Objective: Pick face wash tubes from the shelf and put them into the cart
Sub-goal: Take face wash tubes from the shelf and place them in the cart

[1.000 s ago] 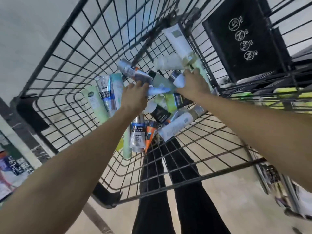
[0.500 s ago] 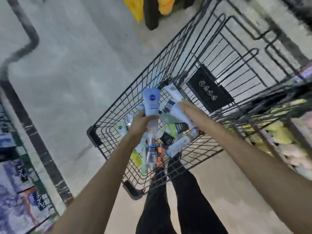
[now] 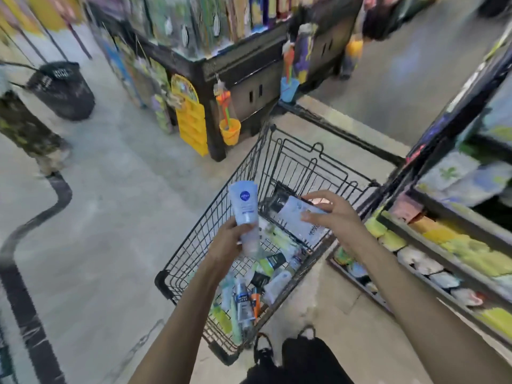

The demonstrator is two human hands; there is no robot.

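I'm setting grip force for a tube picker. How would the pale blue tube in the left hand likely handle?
The pale blue tube looks like soft plastic, so probably squeezable and light. Its glossy skin may slip. The left hand grips it near its lower end, and it stands upright without drooping, so fairly stiff lengthwise.

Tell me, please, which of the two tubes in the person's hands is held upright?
The pale blue tube with the round dark-blue logo, gripped by the left hand, stands upright. The white tube in the right hand lies slanted, nearly flat, above the cart.
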